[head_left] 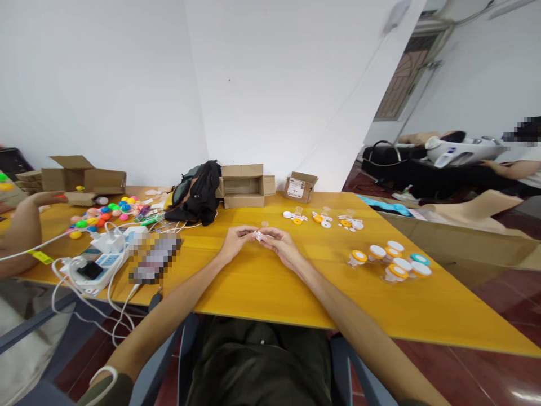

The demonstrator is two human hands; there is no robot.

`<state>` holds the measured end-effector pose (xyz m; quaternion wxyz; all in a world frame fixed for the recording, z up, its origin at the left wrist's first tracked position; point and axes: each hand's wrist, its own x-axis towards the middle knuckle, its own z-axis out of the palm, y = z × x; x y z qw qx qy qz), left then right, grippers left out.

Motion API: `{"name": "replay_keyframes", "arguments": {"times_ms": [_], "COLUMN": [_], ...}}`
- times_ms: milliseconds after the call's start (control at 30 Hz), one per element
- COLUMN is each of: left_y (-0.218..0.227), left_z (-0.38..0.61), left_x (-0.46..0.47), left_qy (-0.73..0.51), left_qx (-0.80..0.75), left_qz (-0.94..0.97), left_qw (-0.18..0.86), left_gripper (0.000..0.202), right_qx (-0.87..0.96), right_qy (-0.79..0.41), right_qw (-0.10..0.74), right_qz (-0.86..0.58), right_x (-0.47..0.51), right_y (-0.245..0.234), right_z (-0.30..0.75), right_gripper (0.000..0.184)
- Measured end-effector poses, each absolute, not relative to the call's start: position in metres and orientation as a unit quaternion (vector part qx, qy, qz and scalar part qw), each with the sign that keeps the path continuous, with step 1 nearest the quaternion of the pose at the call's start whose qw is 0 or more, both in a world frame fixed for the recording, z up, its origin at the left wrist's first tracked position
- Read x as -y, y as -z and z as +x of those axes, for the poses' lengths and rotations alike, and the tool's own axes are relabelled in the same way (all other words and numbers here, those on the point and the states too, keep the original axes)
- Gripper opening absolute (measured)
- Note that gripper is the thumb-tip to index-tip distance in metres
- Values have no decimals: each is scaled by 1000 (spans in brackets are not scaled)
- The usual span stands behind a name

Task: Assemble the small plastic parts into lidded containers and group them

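Between the fingertips of both hands is a small white plastic part (258,236), held just above the yellow table (253,287). My left hand (237,242) pinches it from the left, and my right hand (279,243) grips it from the right. The fingers hide much of its shape. Just behind the hands a small clear cup-like piece (265,224) sits on the table. Farther back to the right lie groups of loose orange discs (297,221), white discs (326,224) and small white parts.
Several small clear jars with orange, white or teal lids (396,270) stand at the right. A phone (156,259), a power strip (101,265) with cables, colourful balls (105,216) and another person's arm (25,225) are left. A black bag (196,194) and cardboard boxes (244,200) line the back.
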<state>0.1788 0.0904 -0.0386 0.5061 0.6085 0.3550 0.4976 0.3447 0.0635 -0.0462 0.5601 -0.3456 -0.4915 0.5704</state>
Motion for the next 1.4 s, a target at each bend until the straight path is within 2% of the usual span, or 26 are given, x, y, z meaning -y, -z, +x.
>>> {"name": "replay_keyframes", "arguments": {"times_ms": [267, 700, 1067, 1400], "left_y": [39, 43, 47, 51], "left_z": [180, 180, 182, 184], "left_x": [-89, -92, -94, -96], "left_qy": [-514, -492, -497, -498], "left_qx": [-347, -324, -317, -314], "left_qz": [594, 611, 633, 664], "left_qw": [512, 529, 501, 461], "left_gripper": [31, 31, 30, 26], "right_qx": [460, 460, 503, 528], "right_qy": [-626, -614, -537, -492], "right_qw": [542, 548, 581, 577], "right_qz": [-320, -334, -349, -383], "right_x": [-62, -67, -73, -71], "right_y": [45, 50, 58, 54], "right_z": [347, 348, 346, 344], "right_gripper": [30, 32, 28, 30]}}
